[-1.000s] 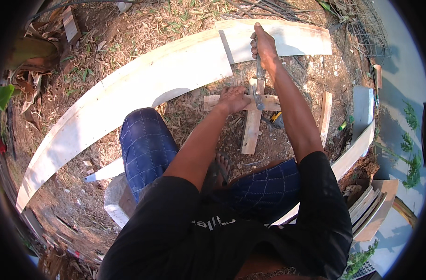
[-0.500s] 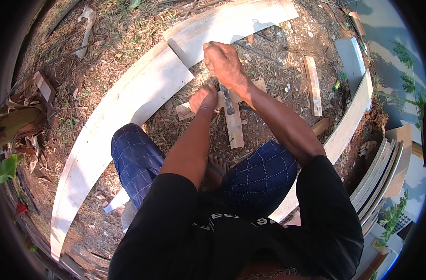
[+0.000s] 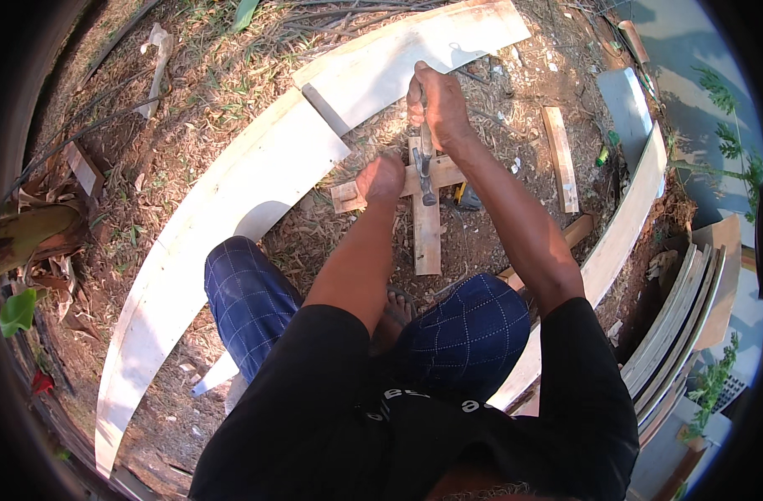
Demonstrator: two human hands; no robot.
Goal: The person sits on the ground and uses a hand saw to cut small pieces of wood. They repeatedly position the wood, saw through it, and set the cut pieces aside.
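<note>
My right hand [image 3: 438, 104] is closed around the handle of a hammer [image 3: 426, 171], whose metal head lies over the crossing of two wooden strips. One strip [image 3: 427, 242] points toward me; the other, a crosspiece [image 3: 444, 172], lies across it from left to right. My left hand [image 3: 381, 177] is curled over the left part of the crosspiece, its fingertips mostly hidden. Whether the hammer head touches the wood, I cannot tell. Beside the crossing, partly behind my right forearm, sits a small yellow and dark object [image 3: 465, 197].
A long curved pale board [image 3: 206, 213] sweeps along my left, meeting another board [image 3: 398, 71] ahead. To the right are a loose wooden strip [image 3: 560, 159], a curved plank [image 3: 619, 225] and stacked curved boards [image 3: 678, 309]. My knees flank the work.
My right hand and the hammer have shifted right, and the hammer head sits farther right over the strips. My left hand appears slightly farther right. The yellow and dark object has come into view.
</note>
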